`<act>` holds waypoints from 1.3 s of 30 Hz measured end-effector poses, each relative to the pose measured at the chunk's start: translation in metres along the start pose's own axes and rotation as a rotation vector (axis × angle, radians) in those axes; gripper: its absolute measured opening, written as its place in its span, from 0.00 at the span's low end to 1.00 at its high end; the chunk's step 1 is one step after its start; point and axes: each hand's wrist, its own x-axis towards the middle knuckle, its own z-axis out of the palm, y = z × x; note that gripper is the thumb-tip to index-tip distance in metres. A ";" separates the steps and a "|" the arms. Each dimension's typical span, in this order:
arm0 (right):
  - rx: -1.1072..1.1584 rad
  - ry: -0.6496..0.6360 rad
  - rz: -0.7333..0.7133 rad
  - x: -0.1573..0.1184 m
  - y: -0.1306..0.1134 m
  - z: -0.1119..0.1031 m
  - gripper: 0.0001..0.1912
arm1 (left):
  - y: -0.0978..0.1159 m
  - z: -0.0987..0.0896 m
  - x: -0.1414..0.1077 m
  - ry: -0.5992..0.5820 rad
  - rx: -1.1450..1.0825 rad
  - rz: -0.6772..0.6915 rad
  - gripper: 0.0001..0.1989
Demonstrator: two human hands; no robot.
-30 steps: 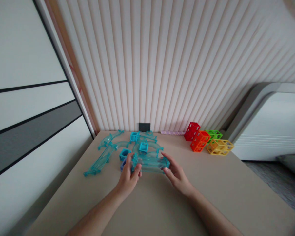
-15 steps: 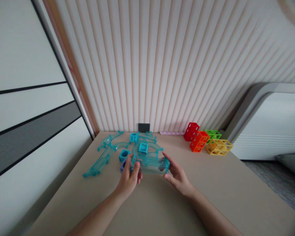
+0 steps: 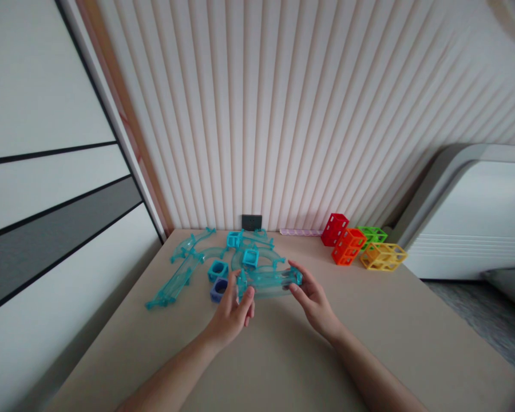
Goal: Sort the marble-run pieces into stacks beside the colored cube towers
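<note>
A clear teal plastic track piece [image 3: 268, 282], shaped like a straight chute, is held level between my two hands above the table. My left hand [image 3: 232, 309] is closed on its left end, thumb on the near side. My right hand [image 3: 315, 300] grips the right end between thumb and fingers. Just left of my left hand lie a purple cube frame with a round hole [image 3: 217, 290] and a teal one [image 3: 218, 270]. Behind the held piece are a light blue cube frame [image 3: 250, 258] and several curved teal track pieces [image 3: 278, 260].
Long teal track pieces [image 3: 175, 283] lie on the left of the table [image 3: 266, 366]. At the back right stand red [image 3: 335, 230], orange [image 3: 349, 247], green [image 3: 372, 233] and yellow [image 3: 383, 257] cube frames. A pale purple strip [image 3: 300, 232] and black socket [image 3: 252, 222] are by the ribbed wall.
Both hands have shifted slightly right with the track piece, which has tilted a little. More of the purple cube frame now shows beside my left hand.
</note>
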 end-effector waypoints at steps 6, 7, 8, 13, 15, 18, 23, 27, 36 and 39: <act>-0.027 0.005 0.029 0.000 0.000 0.000 0.22 | -0.005 -0.002 0.000 -0.079 -0.065 0.052 0.31; -0.028 0.010 0.030 0.000 0.000 -0.001 0.22 | -0.005 -0.002 0.000 -0.085 -0.079 0.052 0.31; -0.027 0.017 0.030 0.001 0.000 -0.001 0.22 | -0.005 -0.002 0.000 -0.090 -0.088 0.052 0.31; -0.029 0.069 0.007 0.002 0.002 -0.002 0.22 | -0.005 -0.002 0.002 -0.064 -0.067 0.070 0.31; -0.028 0.083 0.001 0.002 0.002 -0.002 0.21 | -0.006 -0.002 0.004 -0.041 -0.049 0.075 0.32; -0.019 0.096 -0.011 0.002 0.002 -0.002 0.20 | -0.009 -0.002 0.005 -0.017 -0.030 0.064 0.35; 0.008 0.092 -0.030 0.002 0.003 -0.001 0.20 | -0.009 -0.002 0.006 0.005 -0.011 0.043 0.40; 0.021 0.077 -0.043 0.003 0.003 -0.002 0.19 | -0.005 -0.002 0.006 0.013 -0.010 0.041 0.41; 0.028 0.064 -0.050 0.003 0.001 -0.002 0.18 | -0.020 -0.003 0.007 0.044 -0.029 0.038 0.39; 0.035 0.057 -0.031 0.003 -0.003 -0.001 0.18 | -0.021 -0.003 0.007 0.050 -0.049 0.036 0.36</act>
